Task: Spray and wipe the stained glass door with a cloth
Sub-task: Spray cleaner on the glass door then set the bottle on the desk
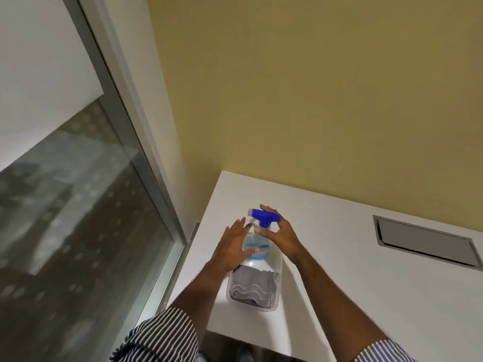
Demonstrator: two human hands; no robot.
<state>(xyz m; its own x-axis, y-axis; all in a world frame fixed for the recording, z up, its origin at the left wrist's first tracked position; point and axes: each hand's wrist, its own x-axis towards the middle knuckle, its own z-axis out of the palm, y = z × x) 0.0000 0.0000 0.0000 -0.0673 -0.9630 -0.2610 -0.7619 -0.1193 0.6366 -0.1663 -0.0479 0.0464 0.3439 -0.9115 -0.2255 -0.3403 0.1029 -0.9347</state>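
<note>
A clear spray bottle (257,250) with a blue trigger head stands in a clear plastic tub (279,265) on a white counter (366,283). A folded grey cloth (252,287) lies in the same tub, in front of the bottle. My right hand (281,235) curls around the bottle's neck just under the blue head. My left hand (234,244) is flat against the bottle's left side, fingers spread. The stained glass door (65,205) fills the left of the view, its pane smeared and spotted.
The door's grey metal frame (146,163) runs diagonally beside the counter's left edge. A yellow wall (313,87) rises behind the counter. A recessed grey metal hatch (426,242) sits in the counter at the right.
</note>
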